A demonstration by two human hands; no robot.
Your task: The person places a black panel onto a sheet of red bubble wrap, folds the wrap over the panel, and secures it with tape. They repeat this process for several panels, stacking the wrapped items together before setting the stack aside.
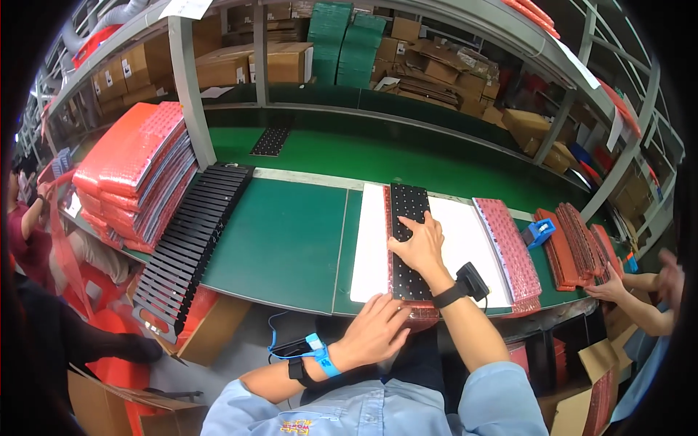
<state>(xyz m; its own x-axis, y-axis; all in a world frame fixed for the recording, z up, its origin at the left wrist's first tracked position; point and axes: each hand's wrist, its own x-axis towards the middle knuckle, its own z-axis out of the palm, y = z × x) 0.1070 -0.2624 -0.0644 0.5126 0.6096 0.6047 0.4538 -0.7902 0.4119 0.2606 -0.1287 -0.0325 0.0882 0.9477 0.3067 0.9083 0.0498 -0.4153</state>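
Note:
A long black panel with white dots [411, 272] lies lengthwise in front of me on a red bubble-wrap bag [388, 240], which shows along its left side and near end. Under both is a white sheet [371, 254]. My right hand [422, 243] is spread over the panel, thumb by its left edge and fingers toward its right edge. At the near end, my left hand [374, 330] rests with fingers extended beside the panel's corner and the bag's edge. Each wrist wears a black strap; the left also has a blue band with a cord.
Left stand a black slotted rack [193, 247] and a stack of red bubble-wrap bags [131, 167]. Right lie pink bubble-wrap bags [507, 251], a blue tape dispenser [538, 232] and wrapped bundles [574, 243] near a co-worker's hand [609, 287]. Another dotted panel [270, 141] lies on the green conveyor [342, 149].

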